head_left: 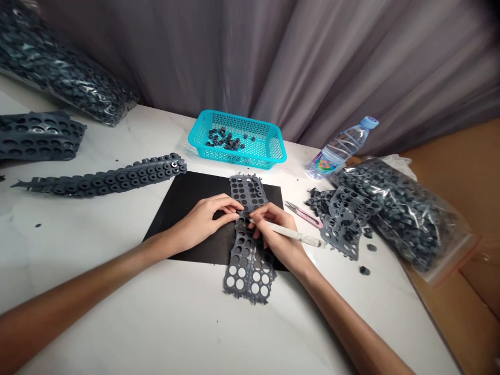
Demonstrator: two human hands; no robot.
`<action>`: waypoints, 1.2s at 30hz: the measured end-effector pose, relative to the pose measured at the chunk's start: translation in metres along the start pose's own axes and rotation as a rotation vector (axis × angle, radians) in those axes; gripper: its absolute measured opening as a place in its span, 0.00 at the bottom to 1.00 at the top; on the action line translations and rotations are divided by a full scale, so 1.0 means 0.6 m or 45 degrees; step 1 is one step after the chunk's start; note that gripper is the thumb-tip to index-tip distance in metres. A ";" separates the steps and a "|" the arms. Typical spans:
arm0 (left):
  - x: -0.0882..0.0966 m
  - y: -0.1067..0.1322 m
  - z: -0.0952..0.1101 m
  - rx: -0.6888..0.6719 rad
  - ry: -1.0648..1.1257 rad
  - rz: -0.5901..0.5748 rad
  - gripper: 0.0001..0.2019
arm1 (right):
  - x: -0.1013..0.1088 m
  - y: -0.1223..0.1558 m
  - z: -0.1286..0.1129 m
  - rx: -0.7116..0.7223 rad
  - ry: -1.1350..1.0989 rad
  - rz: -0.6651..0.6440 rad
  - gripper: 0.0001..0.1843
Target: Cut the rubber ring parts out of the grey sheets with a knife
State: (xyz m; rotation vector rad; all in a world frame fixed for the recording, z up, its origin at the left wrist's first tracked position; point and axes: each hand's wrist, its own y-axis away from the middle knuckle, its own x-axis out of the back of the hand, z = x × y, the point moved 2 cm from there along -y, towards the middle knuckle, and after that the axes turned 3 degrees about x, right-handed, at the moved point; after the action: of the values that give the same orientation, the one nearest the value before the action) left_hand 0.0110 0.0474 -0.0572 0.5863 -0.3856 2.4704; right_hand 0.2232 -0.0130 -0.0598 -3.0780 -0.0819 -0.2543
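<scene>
A grey perforated rubber sheet [250,250] lies lengthwise over a black mat [195,213], its near end past the mat's edge. My left hand [207,216] comes in from the left, thumb and fingers pinched together on the sheet around its middle. My right hand [279,234] grips a slim pen-like tool with a whitish handle [292,233]. The tool's tip points left at the sheet, close to my left fingertips, and is too small to make out. Round holes run in rows along the sheet; the white table shows through those at the near end.
Behind the mat stands a turquoise basket [238,156] with small dark rubber pieces. To the right are pink-handled thread snips [304,213], a rubber scrap [344,234], a water bottle [344,146] and a full plastic bag [410,219]. Leftward lie a studded rubber strip [109,179] and another bag [58,67].
</scene>
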 end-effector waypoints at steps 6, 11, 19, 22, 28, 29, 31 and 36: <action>-0.005 0.002 0.009 -0.111 -0.176 0.002 0.08 | 0.002 -0.004 -0.005 -0.013 -0.039 -0.007 0.10; -0.005 0.001 0.008 -0.136 -0.191 0.017 0.08 | -0.002 -0.007 -0.011 -0.059 0.065 -0.073 0.07; -0.006 0.000 0.010 -0.085 -0.146 0.036 0.07 | -0.003 -0.008 -0.007 -0.027 0.079 -0.042 0.05; -0.006 -0.001 0.010 -0.077 -0.142 0.034 0.07 | -0.003 -0.009 -0.006 -0.004 0.072 -0.043 0.05; -0.005 -0.001 0.012 -0.083 -0.153 0.033 0.06 | -0.005 -0.010 -0.009 0.000 0.070 -0.050 0.05; -0.005 -0.001 0.012 -0.087 -0.166 0.033 0.06 | -0.005 -0.010 -0.009 -0.002 0.071 -0.048 0.05; -0.006 -0.001 0.013 -0.103 -0.198 0.044 0.06 | -0.006 -0.010 -0.010 -0.001 0.079 -0.044 0.05; -0.011 0.001 0.013 -0.147 -0.268 0.062 0.06 | -0.006 -0.008 -0.006 0.031 0.091 -0.056 0.04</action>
State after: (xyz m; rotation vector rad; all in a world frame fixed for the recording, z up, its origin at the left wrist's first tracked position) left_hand 0.0181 0.0407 -0.0539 0.7987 -0.6276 2.4196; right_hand 0.2188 -0.0088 -0.0564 -3.0418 -0.1491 -0.3616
